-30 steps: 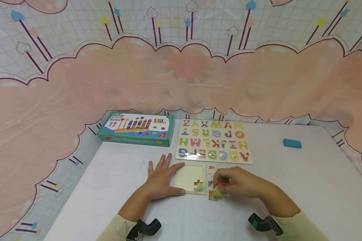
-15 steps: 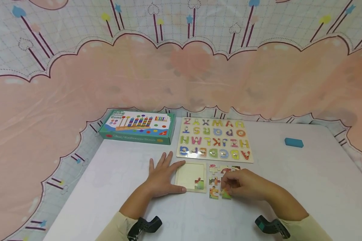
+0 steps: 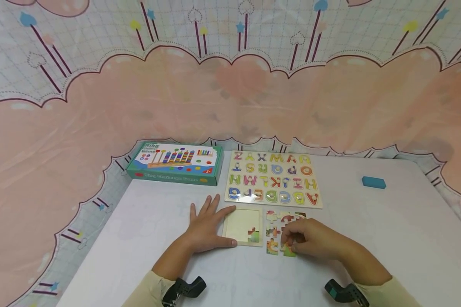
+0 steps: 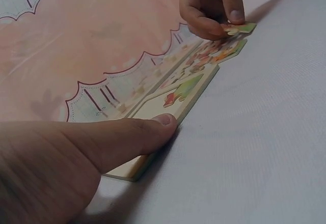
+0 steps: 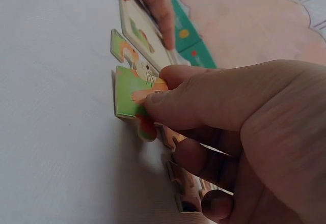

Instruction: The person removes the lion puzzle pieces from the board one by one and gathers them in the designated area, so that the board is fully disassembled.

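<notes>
My left hand (image 3: 205,230) lies spread on the left side of a shallow wooden puzzle tray (image 3: 236,226), thumb and forefinger at its near and far corners. One green-and-red jigsaw piece (image 3: 253,235) sits in the tray's near right corner. To the right of the tray, my right hand (image 3: 315,238) pinches a green-and-orange jigsaw piece (image 5: 133,92) between thumb and forefinger. In the right wrist view that piece is tilted, one edge close over the white table. Loose jigsaw pieces (image 3: 272,246) lie in rows beside and beneath this hand, which partly hides them.
Behind the tray lies an alphabet peg board (image 3: 273,179). A green Ring Challenge Game box (image 3: 174,164) stands at the back left. Off to the right is a blue block (image 3: 374,182) on the white table (image 3: 399,230). A patterned cloth (image 3: 176,102) hangs behind.
My right hand has moved a little to the right with the pinched jigsaw piece, uncovering more of the loose pieces. The left hand has stayed on the tray.
</notes>
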The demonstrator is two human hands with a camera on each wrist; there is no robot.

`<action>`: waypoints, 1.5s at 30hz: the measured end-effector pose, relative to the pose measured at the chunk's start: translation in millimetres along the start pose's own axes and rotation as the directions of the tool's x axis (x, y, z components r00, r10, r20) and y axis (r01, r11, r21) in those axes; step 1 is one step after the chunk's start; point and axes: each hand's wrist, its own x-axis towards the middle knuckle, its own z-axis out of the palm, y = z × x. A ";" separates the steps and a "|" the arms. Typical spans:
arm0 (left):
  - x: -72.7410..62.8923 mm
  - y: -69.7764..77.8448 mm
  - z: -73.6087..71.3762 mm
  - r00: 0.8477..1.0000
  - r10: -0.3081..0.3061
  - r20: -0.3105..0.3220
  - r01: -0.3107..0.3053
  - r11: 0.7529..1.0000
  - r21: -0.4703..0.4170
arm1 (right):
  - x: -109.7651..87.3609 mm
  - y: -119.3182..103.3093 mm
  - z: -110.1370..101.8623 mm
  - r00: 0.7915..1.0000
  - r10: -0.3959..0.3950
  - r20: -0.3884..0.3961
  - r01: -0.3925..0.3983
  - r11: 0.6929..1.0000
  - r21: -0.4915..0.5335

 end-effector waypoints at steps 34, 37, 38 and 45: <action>-2.6 3.4 0.0 1.000 0.007 -0.015 -0.007 1.000 0.025 | -1.2 4.1 -5.2 0.988 -0.119 -0.100 0.126 0.990 0.070; -2.8 3.4 0.2 1.000 0.011 -0.017 -0.011 1.000 0.024 | -0.2 3.8 -7.9 0.986 -0.126 -0.108 0.136 0.987 0.088; -2.9 3.4 0.0 1.000 0.013 -0.017 -0.012 1.000 0.022 | 0.4 3.7 -8.3 0.986 -0.125 -0.110 0.136 0.987 0.091; -4.0 4.5 -1.4 1.000 0.015 -0.016 -0.015 1.000 0.013 | 3.7 1.8 -10.8 0.985 -0.127 -0.115 0.138 0.986 0.096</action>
